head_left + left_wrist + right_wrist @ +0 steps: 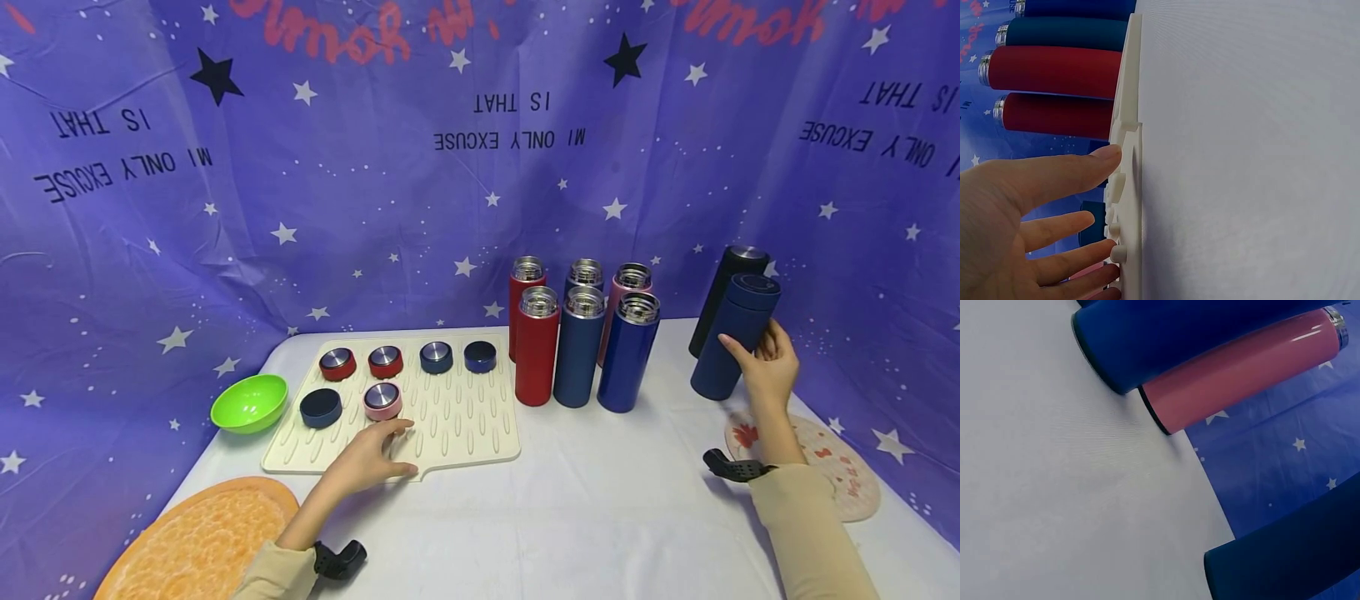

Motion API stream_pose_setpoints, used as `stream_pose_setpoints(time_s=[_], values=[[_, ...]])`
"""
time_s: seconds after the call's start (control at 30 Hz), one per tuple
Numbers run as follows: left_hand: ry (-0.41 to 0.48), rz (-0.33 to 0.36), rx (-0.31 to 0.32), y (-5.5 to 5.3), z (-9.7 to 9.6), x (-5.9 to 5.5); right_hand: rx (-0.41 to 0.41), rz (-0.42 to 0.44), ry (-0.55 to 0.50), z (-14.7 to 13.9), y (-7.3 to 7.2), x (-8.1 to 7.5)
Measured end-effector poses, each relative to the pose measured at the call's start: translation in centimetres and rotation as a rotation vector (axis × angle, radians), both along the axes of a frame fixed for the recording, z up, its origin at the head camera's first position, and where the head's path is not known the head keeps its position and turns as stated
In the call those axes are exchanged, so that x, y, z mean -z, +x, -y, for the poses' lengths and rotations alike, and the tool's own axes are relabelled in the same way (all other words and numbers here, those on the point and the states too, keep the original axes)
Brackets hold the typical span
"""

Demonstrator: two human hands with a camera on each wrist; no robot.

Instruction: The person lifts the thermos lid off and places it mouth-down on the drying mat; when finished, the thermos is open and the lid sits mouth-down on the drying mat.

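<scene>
My right hand point(772, 367) grips a dark navy thermos point(723, 350) with its lid on, fingers and thumb around its side; in the right wrist view part of this navy thermos point(1291, 550) shows at the lower right. My left hand point(367, 458) is held with thumb and fingers spread over the front edge of a cream ridged mat point(465, 433), holding nothing. Just behind its fingers sits a pink lid point(382, 401). Also on the mat are a navy lid point(321, 408), two red lids point(337, 364) and two blue lids point(436, 357).
Lidless thermoses stand in two rows right of the mat, among them a red one point(537, 350), a teal-blue one point(579, 354) and a shiny blue one point(628, 358). A black thermos point(723, 292) stands behind the held one. A green bowl point(250, 404), an orange round mat point(210, 542) and a pale round mat point(840, 467) lie at the sides.
</scene>
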State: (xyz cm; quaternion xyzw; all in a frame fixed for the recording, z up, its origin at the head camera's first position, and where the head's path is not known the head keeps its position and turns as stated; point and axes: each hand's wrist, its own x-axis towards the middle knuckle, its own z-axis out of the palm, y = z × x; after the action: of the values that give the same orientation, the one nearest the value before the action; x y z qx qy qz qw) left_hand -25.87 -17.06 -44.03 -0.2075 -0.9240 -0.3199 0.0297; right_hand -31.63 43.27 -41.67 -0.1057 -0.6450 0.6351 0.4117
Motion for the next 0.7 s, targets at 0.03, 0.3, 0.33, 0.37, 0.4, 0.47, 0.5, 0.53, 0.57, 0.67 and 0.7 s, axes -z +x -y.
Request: stream_pose_setpoints(time_s=[0.03, 0.3, 0.33, 0.37, 0.4, 0.47, 0.5, 0.53, 0.57, 0.67, 0.7], values=[[-0.001, 0.0, 0.0, 0.0, 0.0, 0.0, 0.008, 0.007, 0.012, 0.1, -0.1, 0.1], [0.001, 0.002, -0.005, -0.1, 0.0, 0.0, 0.064, 0.052, 0.068, 0.3, -0.4, 0.3], [0.003, 0.004, -0.005, -0.1, 0.0, 0.1, 0.069, 0.052, 0.063, 0.4, -0.4, 0.3], [0.005, 0.004, -0.004, -0.1, 0.0, 0.1, 0.079, 0.055, 0.067, 0.4, -0.3, 0.3], [0.006, 0.004, -0.004, -0.1, 0.0, 0.1, 0.087, 0.057, 0.067, 0.4, -0.3, 0.3], [0.007, 0.003, -0.005, -0.1, 0.0, 0.1, 0.108, 0.074, 0.077, 0.5, -0.1, 0.3], [0.007, 0.002, -0.004, -0.1, 0.0, 0.1, 0.12, 0.081, 0.086, 0.5, 0.0, 0.3], [0.007, 0.002, -0.004, -0.1, 0.0, 0.1, 0.127, 0.085, 0.093, 0.5, 0.2, 0.4], [0.005, 0.0, -0.003, -0.1, 0.0, 0.1, 0.137, 0.09, 0.106, 0.5, 0.3, 0.5], [0.003, 0.0, -0.002, -0.1, 0.0, 0.1, 0.153, 0.089, 0.135, 0.8, 0.7, 0.4], [0.003, -0.001, -0.003, -0.1, 0.0, 0.1, 0.154, 0.083, 0.144, 0.9, 0.8, 0.3]])
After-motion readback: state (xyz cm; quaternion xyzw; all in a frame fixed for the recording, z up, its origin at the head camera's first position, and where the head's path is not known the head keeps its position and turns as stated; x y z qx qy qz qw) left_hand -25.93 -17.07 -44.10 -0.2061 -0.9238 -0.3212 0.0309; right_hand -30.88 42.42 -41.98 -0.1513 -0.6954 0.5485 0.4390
